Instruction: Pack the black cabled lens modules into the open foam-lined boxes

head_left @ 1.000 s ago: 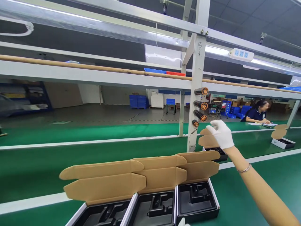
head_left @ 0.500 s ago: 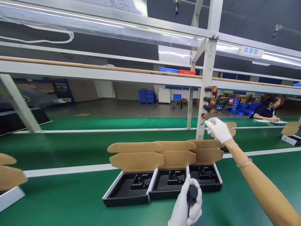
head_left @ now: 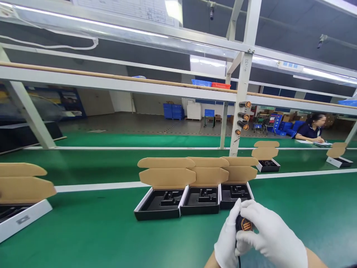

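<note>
A black cylindrical unit (head_left: 243,223) is held low over a green conveyor belt (head_left: 83,230), between the left hand (head_left: 228,234) and the right hand (head_left: 270,232), both gloved in white. The grip is closed from both sides: the right hand's fingers (head_left: 259,216) are curled over the unit's upper side, and the left hand is cupped against its left side. The unit's round end, marked with an orange emblem, is turned upward and toward the camera, tilted slightly to the right. Its long axis is mostly hidden by the gloves but appears to run down from that end into the hands. A thin black cable (head_left: 239,262) is seen hanging down below the hands.

Just beyond the hands, a row of three open black boxes (head_left: 199,210) is set on the belt, their kraft lids (head_left: 167,178) raised and their foam inserts (head_left: 200,195) unfilled. Similar black cylinders (head_left: 243,116) are mounted on a white upright post (head_left: 237,137). A co-worker (head_left: 311,130) is seated farther off, with a hand on papers (head_left: 314,143).
</note>
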Demonstrator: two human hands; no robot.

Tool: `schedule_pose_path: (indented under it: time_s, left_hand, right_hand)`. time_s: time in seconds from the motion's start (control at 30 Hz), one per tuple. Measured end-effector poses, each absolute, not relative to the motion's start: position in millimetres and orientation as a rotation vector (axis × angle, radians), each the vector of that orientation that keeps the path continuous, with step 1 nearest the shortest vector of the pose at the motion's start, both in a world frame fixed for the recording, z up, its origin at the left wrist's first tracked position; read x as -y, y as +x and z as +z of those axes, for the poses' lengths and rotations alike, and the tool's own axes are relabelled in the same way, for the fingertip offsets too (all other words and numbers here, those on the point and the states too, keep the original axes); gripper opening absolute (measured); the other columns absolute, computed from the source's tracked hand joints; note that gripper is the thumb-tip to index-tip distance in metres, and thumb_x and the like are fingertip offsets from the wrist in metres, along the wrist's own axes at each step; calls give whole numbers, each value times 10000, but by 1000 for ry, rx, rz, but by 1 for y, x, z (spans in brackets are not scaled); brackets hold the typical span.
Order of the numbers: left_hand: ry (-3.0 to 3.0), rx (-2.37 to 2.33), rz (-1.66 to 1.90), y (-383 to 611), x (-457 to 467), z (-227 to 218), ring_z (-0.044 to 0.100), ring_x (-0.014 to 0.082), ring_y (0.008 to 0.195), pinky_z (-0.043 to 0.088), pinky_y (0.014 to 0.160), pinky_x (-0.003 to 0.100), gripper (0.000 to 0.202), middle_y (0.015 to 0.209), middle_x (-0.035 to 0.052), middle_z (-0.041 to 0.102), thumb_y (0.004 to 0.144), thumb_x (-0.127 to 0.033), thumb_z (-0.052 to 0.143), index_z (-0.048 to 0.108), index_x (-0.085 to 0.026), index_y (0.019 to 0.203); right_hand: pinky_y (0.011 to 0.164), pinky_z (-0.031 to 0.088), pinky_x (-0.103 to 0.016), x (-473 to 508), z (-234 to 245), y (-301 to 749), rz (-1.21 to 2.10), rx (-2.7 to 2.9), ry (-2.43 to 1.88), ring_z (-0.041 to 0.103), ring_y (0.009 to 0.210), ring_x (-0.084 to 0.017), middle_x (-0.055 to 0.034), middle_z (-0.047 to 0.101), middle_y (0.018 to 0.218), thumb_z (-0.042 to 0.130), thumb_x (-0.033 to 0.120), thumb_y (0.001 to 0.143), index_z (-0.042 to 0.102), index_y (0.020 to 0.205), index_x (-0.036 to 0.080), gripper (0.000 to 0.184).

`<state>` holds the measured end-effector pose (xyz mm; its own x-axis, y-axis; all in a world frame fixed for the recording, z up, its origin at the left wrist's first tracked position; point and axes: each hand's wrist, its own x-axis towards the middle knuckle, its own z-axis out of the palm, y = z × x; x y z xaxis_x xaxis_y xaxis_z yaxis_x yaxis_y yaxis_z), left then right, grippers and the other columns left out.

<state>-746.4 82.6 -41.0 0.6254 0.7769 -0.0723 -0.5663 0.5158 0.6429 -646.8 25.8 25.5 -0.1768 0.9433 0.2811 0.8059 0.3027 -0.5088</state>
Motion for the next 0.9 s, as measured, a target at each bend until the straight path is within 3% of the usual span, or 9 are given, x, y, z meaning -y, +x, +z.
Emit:
schedule_pose_path:
  time_s: [0.13,0.2,0.33,0.4,0.47,0.57,0.67,0.77,0.9]
  left_hand:
    - [806,-459,854,-748,-72,-34,584,233,1040,460,940,310,468,1087,64,673,818,-554,587,687,-168,1062]
    - [1035,-479,930,-751,-65,-33,512,259,1177,387,1040,329,519,1270,69,594,826,-570,573,645,-180,1161]
    - [1234,-591,998,-758,-52,-32,364,285,1335,247,1144,377,701,1471,47,413,843,-633,505,386,-261,1425]
    - [1157,-532,996,-760,-49,-27,374,281,1324,246,1150,395,674,1438,51,448,863,-650,438,395,-266,1416]
    - [1070,-375,933,-759,-48,-19,437,287,1261,297,1127,418,629,1327,81,538,866,-648,433,503,-223,1324]
    - [980,-145,813,-756,-47,-7,527,273,1129,409,1028,413,431,1166,92,612,898,-524,488,625,-190,1134]
    - [952,-24,814,-754,-44,-3,549,242,1070,442,958,353,278,1114,86,618,894,-395,552,658,-188,1047]
    - [927,-91,804,-756,-45,-6,582,220,961,470,852,324,319,1027,85,621,833,-413,651,642,-182,1052]
    - [1019,-258,916,-763,-50,-2,570,148,712,459,662,264,349,853,33,597,726,-434,770,619,-182,916]
  right_hand:
    - [724,480,-250,-16,22,-639,172,2055,-1563,600,838,-158,11,647,964,664,157,739,616,902,248,192]
    - [681,481,-288,-12,21,-635,-58,2122,-1591,588,785,-188,-11,653,889,702,226,729,627,909,232,195]
    - [638,474,-332,-5,26,-629,-403,2207,-1553,568,721,-212,-26,652,792,670,199,737,633,968,215,234]
    - [653,491,-314,1,33,-628,-298,2172,-1509,589,762,-200,-24,666,857,647,188,749,624,984,237,242]
    - [699,519,-295,8,39,-626,-157,2108,-1448,613,829,-186,-22,666,947,648,187,732,607,1033,260,312]
    - [750,545,-278,15,41,-622,-130,2041,-1375,633,889,-171,-30,644,1049,625,135,691,564,1130,279,466]
    - [747,562,-281,18,38,-619,-209,2013,-1351,647,896,-171,-46,629,1083,592,117,684,523,1180,279,526]
    - [777,564,-290,19,37,-616,-228,2017,-1313,647,926,-171,-41,629,1085,562,96,689,488,1227,297,579]
    - [761,563,-303,21,38,-606,-268,1970,-1275,646,894,-176,-26,655,1023,577,122,723,495,1206,309,524]
